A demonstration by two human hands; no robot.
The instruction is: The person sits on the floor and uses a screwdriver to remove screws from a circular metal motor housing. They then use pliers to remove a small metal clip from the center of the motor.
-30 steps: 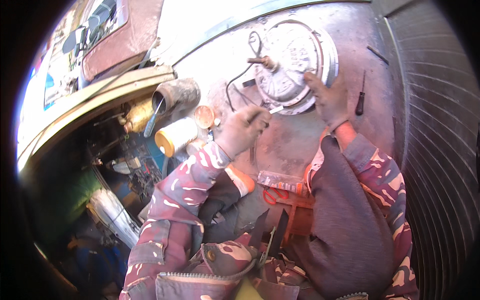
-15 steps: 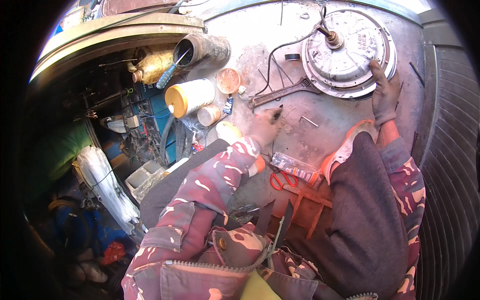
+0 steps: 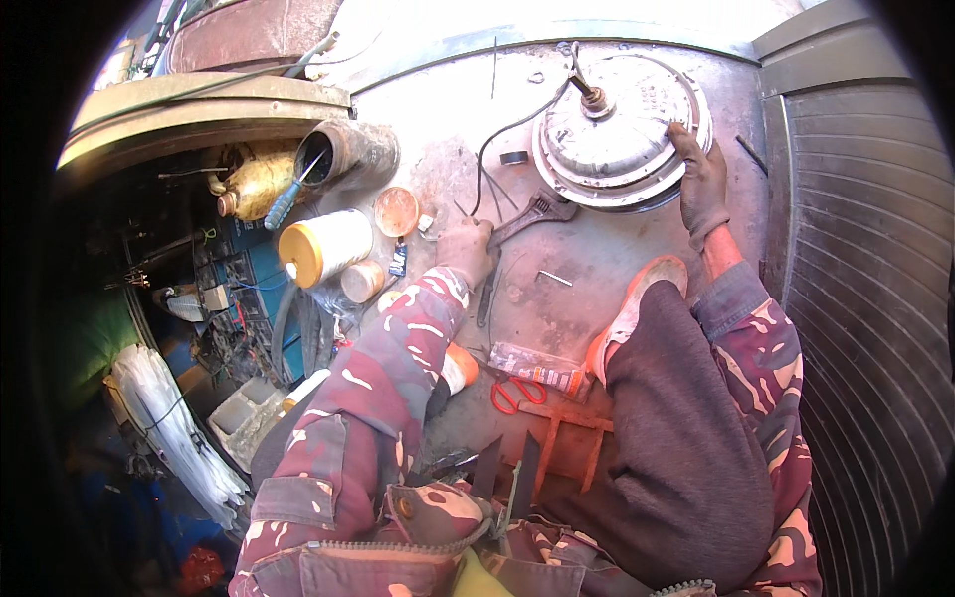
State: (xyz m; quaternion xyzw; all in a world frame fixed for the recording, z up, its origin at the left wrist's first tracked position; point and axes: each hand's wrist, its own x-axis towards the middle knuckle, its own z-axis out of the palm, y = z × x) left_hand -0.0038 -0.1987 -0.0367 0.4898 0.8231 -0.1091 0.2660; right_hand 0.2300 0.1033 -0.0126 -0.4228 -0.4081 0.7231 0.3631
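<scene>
My right hand [image 3: 700, 179], gloved in grey, is closed on the near right rim of a round silver hub motor [image 3: 627, 124] with a stub axle and a black cable. The motor lies flat on the floor at the far right. My left hand [image 3: 466, 247], also gloved, is closed over the handle end of a rusty adjustable wrench [image 3: 537, 211], whose jaw points toward the motor. The fingers hide the rest of the handle. Just below that hand lies a slim dark tool [image 3: 485, 294], its kind unclear. A short metal rod [image 3: 554, 279] lies to its right.
Red-handled scissors [image 3: 517, 394] and a clear packet [image 3: 537, 368] lie between my feet, beside a rusty metal frame [image 3: 552, 428]. A yellow-lidded white tub [image 3: 328, 244], a metal tube [image 3: 353, 154] with a screwdriver [image 3: 288, 199], and jars stand left. A slatted panel [image 3: 865, 239] borders the right.
My left hand has moved to the wrench handle, and the wrench has turned slightly. A slim dark tool now shows below that hand. My right hand stays on the motor's rim; the view has shifted.
</scene>
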